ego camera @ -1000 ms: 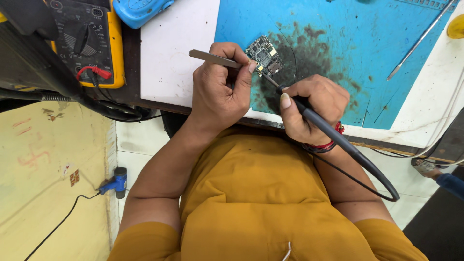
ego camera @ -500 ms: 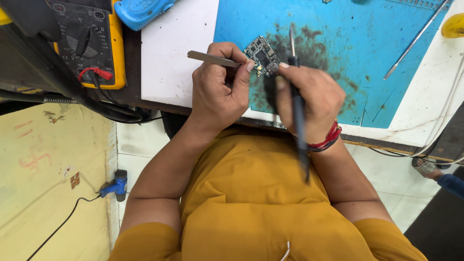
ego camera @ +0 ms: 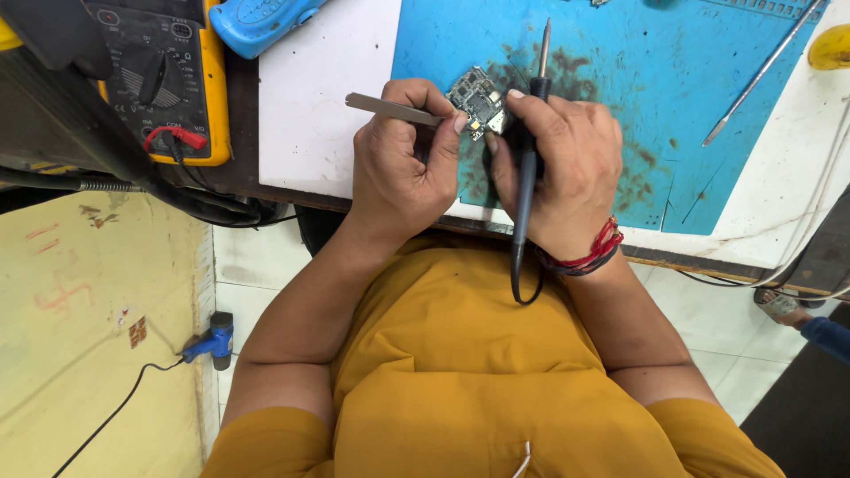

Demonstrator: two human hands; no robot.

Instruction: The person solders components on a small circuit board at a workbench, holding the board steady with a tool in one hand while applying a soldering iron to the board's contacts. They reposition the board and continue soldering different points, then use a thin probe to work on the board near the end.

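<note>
My left hand (ego camera: 403, 168) grips metal tweezers (ego camera: 390, 108), their tips at a small green circuit board (ego camera: 475, 96). The board lies on a stained blue work mat (ego camera: 673, 80). My right hand (ego camera: 562, 173) holds a black soldering iron (ego camera: 529, 150) upright, its tip pointing away from me above the board, not touching it. The thumb and forefinger of my right hand touch the board's right edge. The iron's black cable loops down below my right wrist, which wears red thread bands.
A yellow multimeter (ego camera: 164, 75) with a red plug stands at the left, a blue plastic tool (ego camera: 261, 19) beside it. A thin metal rod (ego camera: 761, 71) lies on the mat's right. A yellow object (ego camera: 830, 49) sits at the far right edge. White table (ego camera: 310, 106).
My right hand swung the soldering iron from lying tip-down at the board to standing upright, tip away from it. My left hand with the tweezers stayed in place.
</note>
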